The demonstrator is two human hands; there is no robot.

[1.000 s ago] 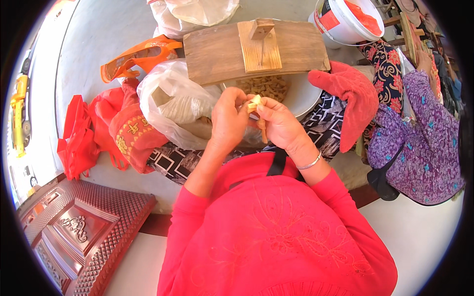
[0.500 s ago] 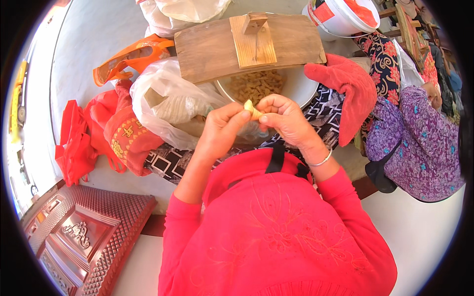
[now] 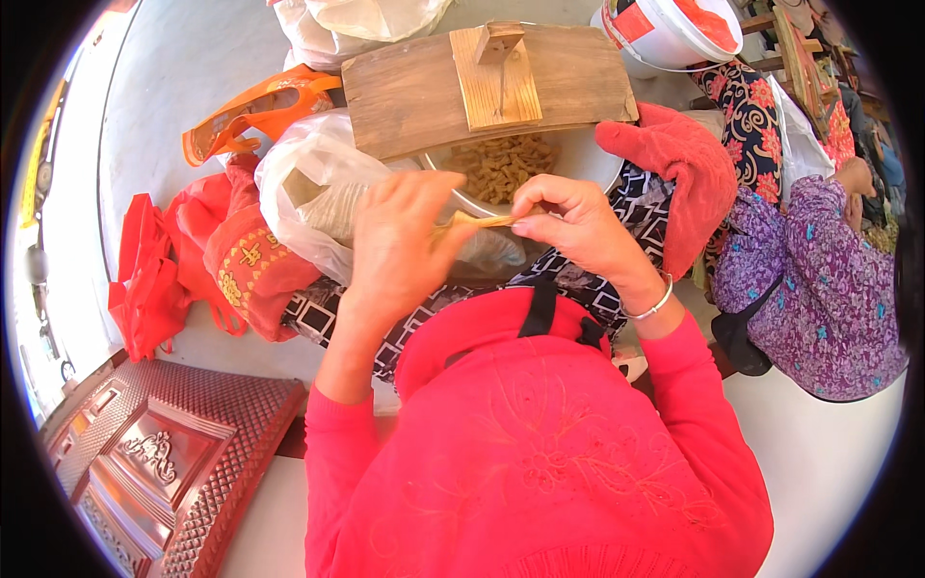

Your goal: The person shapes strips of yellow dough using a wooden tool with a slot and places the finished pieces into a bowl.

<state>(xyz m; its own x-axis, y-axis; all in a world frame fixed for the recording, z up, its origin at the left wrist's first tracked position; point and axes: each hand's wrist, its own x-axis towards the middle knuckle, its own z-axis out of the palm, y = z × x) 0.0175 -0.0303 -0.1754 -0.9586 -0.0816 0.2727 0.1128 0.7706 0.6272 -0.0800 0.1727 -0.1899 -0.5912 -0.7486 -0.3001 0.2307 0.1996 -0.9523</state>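
Observation:
A thin yellowish strip (image 3: 495, 221), perhaps rolled or folded, stretches between my two hands; its exact kind I cannot make out. At its right end, my right hand (image 3: 576, 223) pinches it between thumb and fingers. My left hand (image 3: 397, 236) is somewhat smeared by motion, with thumb and forefinger closed on the left end. Just beyond the hands, a white basin (image 3: 599, 171) holds many small brown-yellow pieces (image 3: 504, 166). Over the basin's far part lies a wooden board (image 3: 400, 101) with a paler block and an upright piece fixed on it.
Left of the basin sits an open translucent plastic bag (image 3: 313, 159), beside red bags (image 3: 149, 279) and an orange bag (image 3: 260, 111). A red cloth (image 3: 679, 178) hangs at the basin's right. Farther right are a white bucket (image 3: 665, 39) and a person in purple patterned clothing (image 3: 819, 289).
My left hand has moved left and turned its back upward, and my right hand has shifted slightly right. The yellowish piece, cone-like before, now shows as a drawn-out strip.

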